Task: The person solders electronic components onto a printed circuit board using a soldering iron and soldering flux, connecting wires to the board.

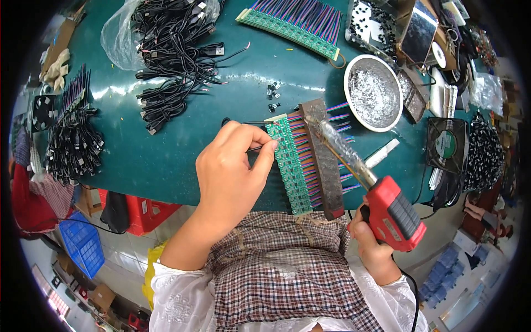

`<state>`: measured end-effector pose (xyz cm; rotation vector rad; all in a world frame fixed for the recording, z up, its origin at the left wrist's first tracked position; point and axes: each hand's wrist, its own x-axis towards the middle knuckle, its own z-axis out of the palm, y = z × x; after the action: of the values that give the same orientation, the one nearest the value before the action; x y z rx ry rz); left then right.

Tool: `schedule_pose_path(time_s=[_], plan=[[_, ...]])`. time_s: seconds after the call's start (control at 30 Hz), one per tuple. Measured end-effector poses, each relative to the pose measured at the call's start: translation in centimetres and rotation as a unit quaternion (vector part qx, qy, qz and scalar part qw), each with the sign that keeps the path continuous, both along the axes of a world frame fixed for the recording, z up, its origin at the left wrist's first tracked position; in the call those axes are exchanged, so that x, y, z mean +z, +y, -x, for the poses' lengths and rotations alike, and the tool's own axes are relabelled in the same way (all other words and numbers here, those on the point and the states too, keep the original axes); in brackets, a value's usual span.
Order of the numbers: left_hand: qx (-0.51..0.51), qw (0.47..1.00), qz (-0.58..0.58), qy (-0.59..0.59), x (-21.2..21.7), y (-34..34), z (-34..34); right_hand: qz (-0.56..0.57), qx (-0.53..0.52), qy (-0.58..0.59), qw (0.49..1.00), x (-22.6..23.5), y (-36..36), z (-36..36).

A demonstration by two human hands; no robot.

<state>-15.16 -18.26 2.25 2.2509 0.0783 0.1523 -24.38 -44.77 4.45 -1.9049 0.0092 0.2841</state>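
Observation:
My left hand [232, 171] is closed, thumb and forefinger pinched at the left edge of a green circuit board panel [292, 171]. A thin black cable [255, 122] runs from those fingers to the board's top corner. My right hand [371, 249] grips a red and black soldering gun [391, 213]. Its metal barrel slants up and left, the tip over a dark, heavy bar [326, 166]. That bar lies across striped multicoloured wires [310, 149] that fan out from the board. Whether the tip touches the bar I cannot tell.
Bundles of black USB cables [171, 50] lie at the far left. Another wired board panel [293, 33] is at the back. A white-rimmed bowl [374, 126] of silvery bits stands right of the bar. A black fan [446, 145] and a cable heap [484, 157] sit farther right.

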Motion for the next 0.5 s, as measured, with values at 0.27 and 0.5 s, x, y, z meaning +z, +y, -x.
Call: schedule_pose_path(time_s=[0.27,0.5], plan=[[0.008,0.999,-0.016,-0.032,-1.4,-0.2,-1.1,0.096,0.034,-0.049,0.994,0.3,1.0,-1.5],[0.000,0.999,-0.037,-0.003,-1.5,0.0,-1.3,0.130,0.073,-0.100,0.984,1.0,2.1,-3.3]])
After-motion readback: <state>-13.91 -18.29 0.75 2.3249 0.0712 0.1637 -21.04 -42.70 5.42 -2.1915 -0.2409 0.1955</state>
